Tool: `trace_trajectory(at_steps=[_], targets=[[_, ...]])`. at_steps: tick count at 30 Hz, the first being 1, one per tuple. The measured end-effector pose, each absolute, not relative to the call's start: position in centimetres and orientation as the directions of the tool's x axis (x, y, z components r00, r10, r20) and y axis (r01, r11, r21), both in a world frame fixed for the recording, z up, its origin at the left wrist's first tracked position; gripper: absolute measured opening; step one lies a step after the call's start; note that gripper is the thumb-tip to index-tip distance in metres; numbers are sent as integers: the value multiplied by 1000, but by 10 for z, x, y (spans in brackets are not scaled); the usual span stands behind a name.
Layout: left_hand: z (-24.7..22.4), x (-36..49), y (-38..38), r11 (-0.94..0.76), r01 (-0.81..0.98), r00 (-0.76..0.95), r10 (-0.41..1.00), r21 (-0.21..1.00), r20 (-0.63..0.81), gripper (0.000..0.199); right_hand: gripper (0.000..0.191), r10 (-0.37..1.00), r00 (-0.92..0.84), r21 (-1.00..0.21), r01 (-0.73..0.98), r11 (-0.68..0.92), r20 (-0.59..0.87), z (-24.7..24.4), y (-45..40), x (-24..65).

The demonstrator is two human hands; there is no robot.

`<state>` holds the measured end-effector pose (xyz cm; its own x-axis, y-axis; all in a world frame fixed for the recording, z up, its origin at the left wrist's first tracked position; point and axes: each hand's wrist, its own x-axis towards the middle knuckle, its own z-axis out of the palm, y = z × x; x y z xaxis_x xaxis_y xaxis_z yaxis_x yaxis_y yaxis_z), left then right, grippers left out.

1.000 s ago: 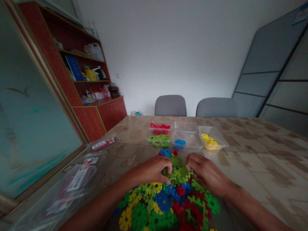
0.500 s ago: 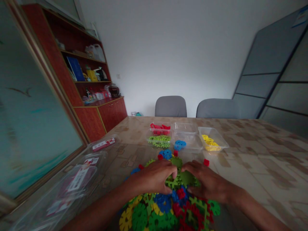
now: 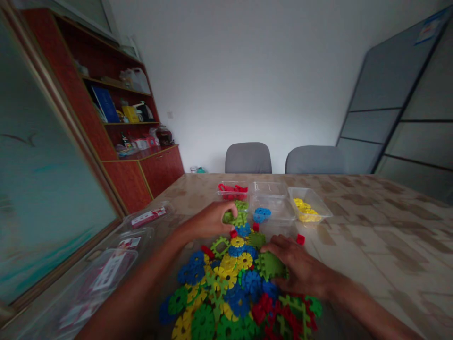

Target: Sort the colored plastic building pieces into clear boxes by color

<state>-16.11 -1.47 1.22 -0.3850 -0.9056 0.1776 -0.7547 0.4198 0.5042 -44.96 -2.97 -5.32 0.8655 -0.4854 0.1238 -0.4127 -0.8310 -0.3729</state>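
Note:
My left hand (image 3: pixel 215 219) is closed around light green toothed plastic pieces (image 3: pixel 241 218), held at the clear box with light green pieces, which they partly hide. My right hand (image 3: pixel 295 262) has its fingers curled over the right edge of a larger light green toothed piece (image 3: pixel 269 266). Both hands are over a mixed pile of building pieces: yellow notched discs (image 3: pixel 226 275), blue notched discs (image 3: pixel 238 300), dark green notched discs (image 3: pixel 203 322) and red pieces (image 3: pixel 262 308). A light green square frame (image 3: pixel 220 246) lies below my left wrist.
Behind the pile stand clear boxes with red pieces (image 3: pixel 232 190), a few blue discs (image 3: pixel 262 215) and yellow discs (image 3: pixel 307 210). A lone red cube (image 3: pixel 300 239) lies right of the pile. Clear lids with labels (image 3: pixel 110 269) lie at the left. Two grey chairs (image 3: pixel 248 158) stand behind the table.
My left hand has moved away from my right, forward and left to the box, carrying light green pieces. My right hand stays at the pile. More of the pile now shows.

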Motion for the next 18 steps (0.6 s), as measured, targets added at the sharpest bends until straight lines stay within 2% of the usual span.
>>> trace_trajectory(at_steps=[9, 13, 18], targets=[[12, -122, -96, 412, -724, -373, -909, 553, 189, 23, 56, -501, 844, -374, -409, -832, 191, -54, -28, -447], [5, -123, -96, 423, -697, -381, -903, 579, 201, 20, 54, -511, 836, -394, -410, -823, 200, -52, -26, -448], [-10, -114, -70, 403, -725, -269, -912, 559, 309, 17, 50, -492, 827, -435, -350, -829, 272, -51, -29, -448]])
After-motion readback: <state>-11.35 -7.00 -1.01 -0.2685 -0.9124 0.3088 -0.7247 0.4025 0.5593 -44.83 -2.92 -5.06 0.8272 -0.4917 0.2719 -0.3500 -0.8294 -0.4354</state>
